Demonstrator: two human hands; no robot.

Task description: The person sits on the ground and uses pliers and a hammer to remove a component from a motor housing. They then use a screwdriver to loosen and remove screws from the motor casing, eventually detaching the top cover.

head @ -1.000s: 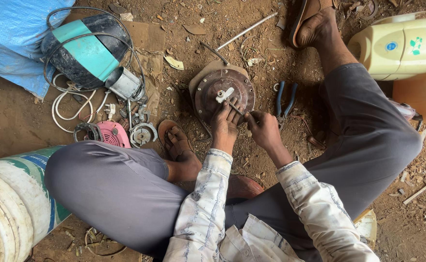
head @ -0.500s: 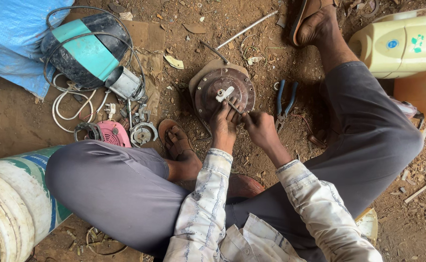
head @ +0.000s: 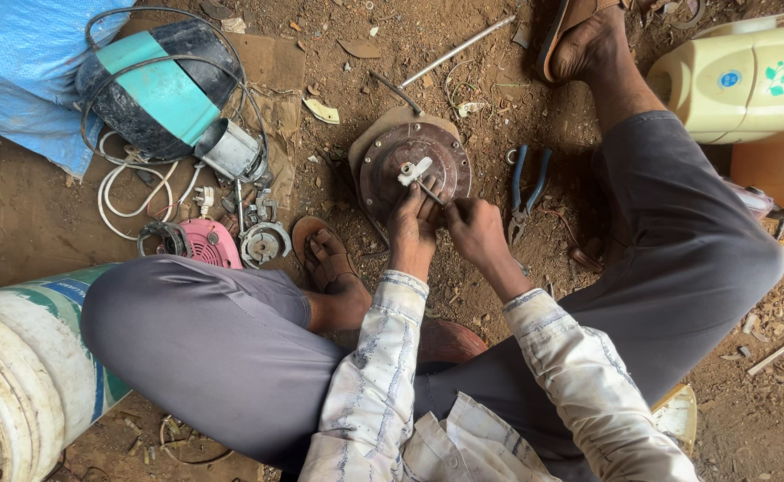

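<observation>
My left hand (head: 412,220) rests on the round rusty motor disc (head: 392,165), which lies on the dirt floor btwn my knees; fingers touch its lower rim w/ grip closed round a thin tool (head: 427,191) at the white hub (head: 414,170). Right hand (head: 474,230) just beside it, grip curled together, can't tell on what. Blue pliers (head: 527,189) lie near, right of disc

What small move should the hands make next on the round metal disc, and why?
Probably keep the left hand pressing the disc and turn the thin tool with the right hand: its tip already sits by the white centre piece, and the disc lies loose on dirt.
</observation>
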